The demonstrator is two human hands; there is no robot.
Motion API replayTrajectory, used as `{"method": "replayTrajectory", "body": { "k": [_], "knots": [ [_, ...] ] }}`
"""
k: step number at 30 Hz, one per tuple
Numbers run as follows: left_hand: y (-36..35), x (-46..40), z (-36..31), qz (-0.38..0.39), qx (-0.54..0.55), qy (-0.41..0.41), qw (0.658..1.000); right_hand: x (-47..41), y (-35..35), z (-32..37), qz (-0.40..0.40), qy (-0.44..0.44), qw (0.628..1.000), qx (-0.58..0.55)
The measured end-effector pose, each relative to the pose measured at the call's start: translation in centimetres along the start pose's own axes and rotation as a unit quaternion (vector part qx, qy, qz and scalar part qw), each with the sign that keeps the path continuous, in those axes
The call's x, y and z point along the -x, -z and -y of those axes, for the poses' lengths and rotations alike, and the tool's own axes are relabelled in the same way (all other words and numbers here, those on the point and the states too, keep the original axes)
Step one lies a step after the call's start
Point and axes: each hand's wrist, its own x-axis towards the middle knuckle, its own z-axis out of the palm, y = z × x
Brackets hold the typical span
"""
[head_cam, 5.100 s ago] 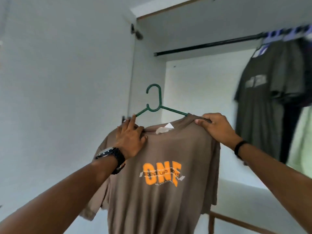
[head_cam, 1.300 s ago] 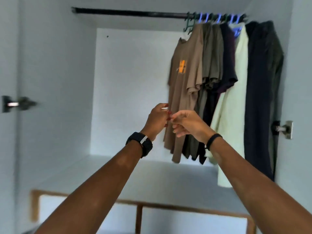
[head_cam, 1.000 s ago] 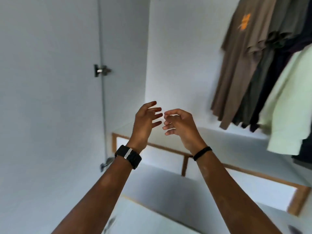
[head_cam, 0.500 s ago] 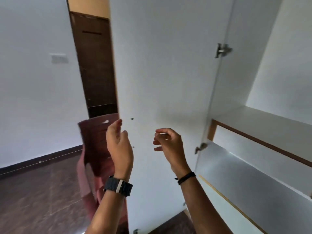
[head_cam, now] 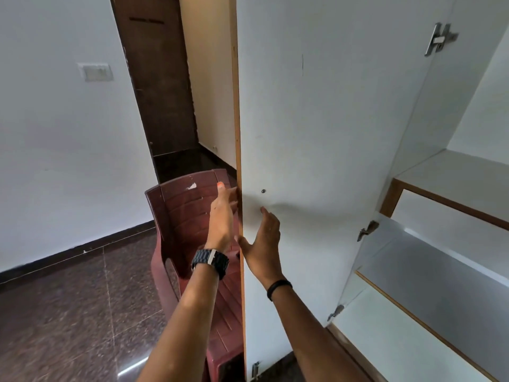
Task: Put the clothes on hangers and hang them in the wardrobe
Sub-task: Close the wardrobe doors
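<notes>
Hands were seen at the free edge of the open wardrobe door [head_cam: 316, 119], one on each side of it. The left hand [head_cam: 221, 216] was raised on the outer side of the door edge, fingers extended upward and held loosely together, nothing gripped; whether its fingertips touched the edge could not be told. The right hand [head_cam: 263, 242] was spread wide against the inner white face of the door, thumb splayed toward the edge, fingers straight, with the palm at or just off the panel. A dark link watch [head_cam: 210, 261] was worn on the left wrist and a thin black band [head_cam: 278, 287] on the right wrist.

A small screw head [head_cam: 263, 191] was seen on the door face just above the right hand's fingertips. Behind the door, on its outer side, a maroon plastic chair [head_cam: 179, 216] was placed, partly hidden by the left forearm. The wardrobe interior [head_cam: 440, 244] was seen on the hinge side of the door, with white shelves edged in wood and metal hinges [head_cam: 440, 38] fixed along the door's far edge. No clothes or hangers were caught in view, so their place could not be told. Beyond the chair, a dark wooden room door [head_cam: 157, 78] and a white wall with a switch plate [head_cam: 95, 71] were seen, above a dark polished floor [head_cam: 68, 312]
</notes>
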Motion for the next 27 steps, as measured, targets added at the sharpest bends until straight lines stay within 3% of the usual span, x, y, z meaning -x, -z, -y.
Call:
{"method": "replayTrajectory", "body": {
  "k": [4, 11, 16, 20, 22, 25, 27],
  "knots": [
    [0.0, 0.0, -0.3, -0.017, -0.006, -0.004, 1.000, 0.4, -0.8, -0.7, -0.028, 0.005, 1.000, -0.009],
    [-1.7, 6.1, 0.6, -0.002, 0.002, -0.034, 0.999, 4.9, 2.4, -2.0, -0.155, 0.019, 0.988, -0.009],
    [-5.3, 13.7, 0.4, 0.086, 0.039, -0.081, 0.992, 10.4, 9.1, -4.6, -0.154, 0.042, 0.987, -0.003],
    [-10.4, 19.6, 1.5, 0.185, 0.040, -0.137, 0.972, 14.8, 17.1, -6.8, -0.147, -0.019, 0.988, -0.034],
    [-12.5, 21.3, 2.5, 0.199, 0.043, -0.149, 0.968, 15.9, 19.8, -7.3, -0.148, -0.030, 0.987, -0.049],
    [-18.6, 25.2, 3.4, 0.253, 0.059, -0.159, 0.952, 17.9, 25.9, -10.0, -0.187, -0.070, 0.976, -0.084],
    [-22.3, 27.1, 3.8, 0.297, 0.012, -0.184, 0.937, 18.4, 29.4, -11.9, -0.212, -0.095, 0.970, -0.071]
  ]
}}
